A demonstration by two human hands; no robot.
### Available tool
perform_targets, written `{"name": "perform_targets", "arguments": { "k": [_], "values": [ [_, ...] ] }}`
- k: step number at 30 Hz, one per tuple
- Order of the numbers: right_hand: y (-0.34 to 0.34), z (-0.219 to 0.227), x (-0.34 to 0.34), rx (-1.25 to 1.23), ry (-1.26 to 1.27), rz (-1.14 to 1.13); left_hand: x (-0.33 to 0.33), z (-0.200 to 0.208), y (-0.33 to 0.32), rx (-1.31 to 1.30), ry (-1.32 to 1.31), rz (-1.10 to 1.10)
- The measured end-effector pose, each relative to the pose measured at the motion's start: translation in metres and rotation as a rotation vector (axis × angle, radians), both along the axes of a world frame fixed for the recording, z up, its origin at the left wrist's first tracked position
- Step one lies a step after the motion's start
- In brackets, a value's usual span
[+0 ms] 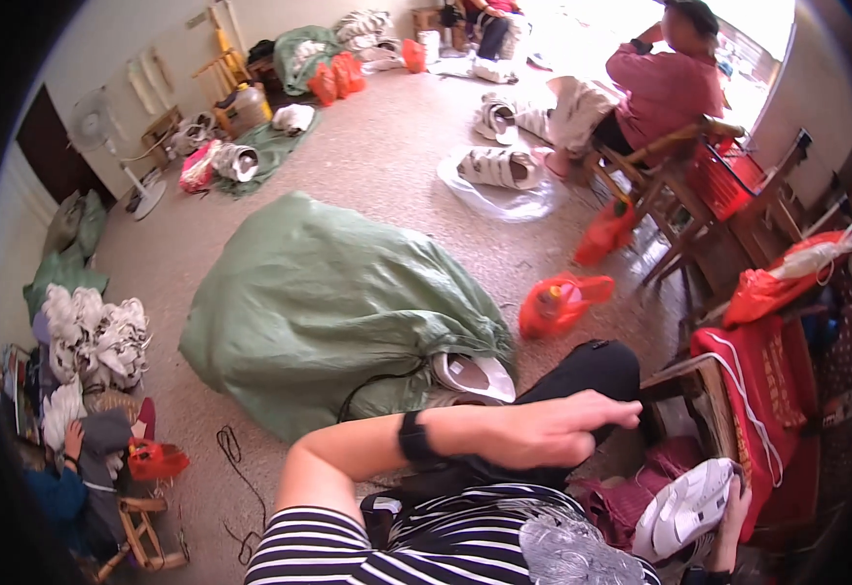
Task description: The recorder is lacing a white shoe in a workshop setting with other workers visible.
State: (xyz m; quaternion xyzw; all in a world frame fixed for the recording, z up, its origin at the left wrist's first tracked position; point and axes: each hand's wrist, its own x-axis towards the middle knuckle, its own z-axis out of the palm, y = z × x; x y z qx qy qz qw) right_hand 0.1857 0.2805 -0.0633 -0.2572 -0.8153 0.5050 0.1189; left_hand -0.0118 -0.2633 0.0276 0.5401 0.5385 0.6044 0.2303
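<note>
My left hand [548, 429] reaches across my body above my dark-trousered knee, a black band on its wrist. Its fingers are partly stretched out to the right, and I see nothing in them. At the lower right, my right hand [735, 509] grips a white sneaker upper [684, 512] with small dark patches by its outer edge. Maroon cloth [631, 492] lies beside that upper. In front of me a large green sack [319, 302] bulges on the floor, and a white shoe upper [475, 375] shows at its mouth.
Red plastic bags [558, 304] sit right of the sack. A red cloth with a white cord [762, 390] drapes over furniture at my right. One person [670, 88] sits on a chair at upper right, another [65, 478] at lower left beside piled white pieces [99, 336]. A fan [95, 127] stands far left.
</note>
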Motion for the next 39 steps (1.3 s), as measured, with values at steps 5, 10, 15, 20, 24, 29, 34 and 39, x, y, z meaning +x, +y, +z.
{"name": "perform_targets", "arguments": {
  "k": [5,10,15,20,24,29,34,39],
  "values": [
    [-0.007,0.009,0.003,0.071,-0.096,-0.135,0.024,0.092,-0.023,0.438,0.429,-0.146],
    [-0.036,0.028,-0.001,-0.023,-0.028,-0.057,0.067,0.124,-0.018,0.592,0.465,0.037],
    [-0.049,0.026,-0.004,0.075,0.012,-0.072,0.069,0.141,-0.033,0.395,0.426,0.084],
    [-0.060,0.034,-0.002,0.038,-0.029,-0.203,0.063,0.144,-0.012,0.490,0.859,0.514],
    [-0.084,0.054,-0.011,0.042,-0.047,-0.242,0.062,0.155,-0.023,0.384,0.953,0.476],
    [-0.059,0.020,-0.002,0.013,0.069,-0.207,0.042,0.160,-0.038,0.501,0.679,-0.003],
    [-0.054,0.014,0.001,0.139,0.028,-0.254,0.027,0.156,-0.036,0.505,0.477,-0.216],
    [-0.067,0.028,-0.003,0.127,0.033,-0.221,0.013,0.143,-0.027,0.577,0.267,-0.332]
  ]
}}
